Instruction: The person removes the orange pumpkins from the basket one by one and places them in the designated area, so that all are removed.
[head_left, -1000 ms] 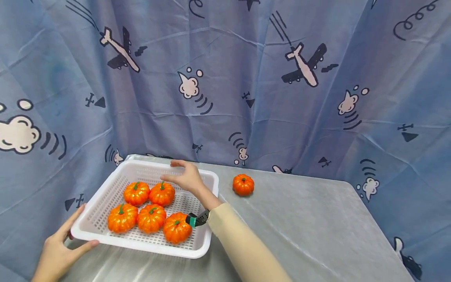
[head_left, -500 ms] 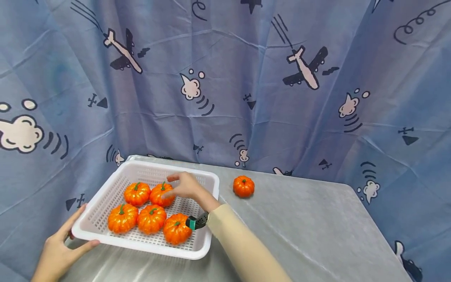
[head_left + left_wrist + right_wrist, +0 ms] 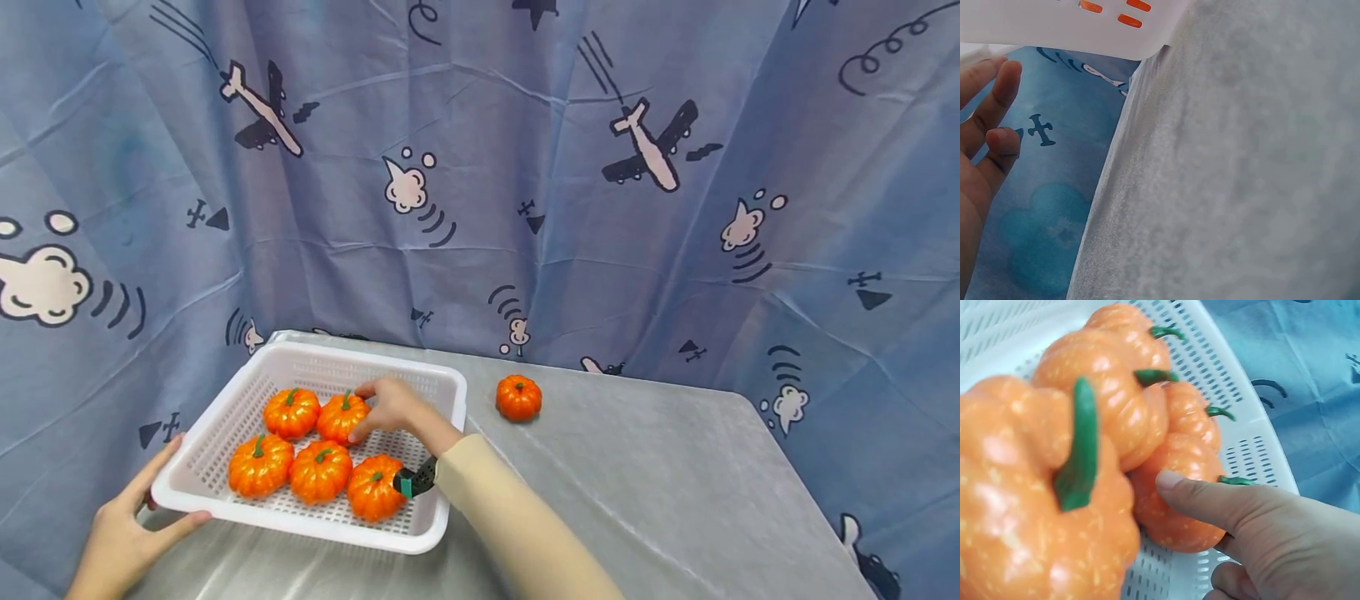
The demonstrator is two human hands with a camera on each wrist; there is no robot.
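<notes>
A white plastic basket (image 3: 300,521) on the table holds several small orange pumpkins with green stems. My right hand (image 3: 392,407) reaches in over its right side and grips the back-right pumpkin (image 3: 337,420). In the right wrist view the thumb (image 3: 1194,492) presses on that pumpkin (image 3: 1188,528), while the fingers are partly hidden behind it. At the basket's front-left corner is my left hand (image 3: 123,529), thumb along the front rim and index finger along the left side. The left wrist view shows its other fingers (image 3: 1000,103) loosely bent below the basket wall (image 3: 1079,40).
One more pumpkin (image 3: 518,397) sits on the grey-covered table (image 3: 637,467), right of the basket. A blue curtain (image 3: 480,208) with printed aeroplanes hangs behind and at both sides. A black wrist device (image 3: 422,478) below the right wrist overlaps the front-right pumpkin (image 3: 375,493).
My right hand has come down from above the basket's back part onto the back-right pumpkin, which has shifted slightly along with the front-middle one. The left hand stays at the corner.
</notes>
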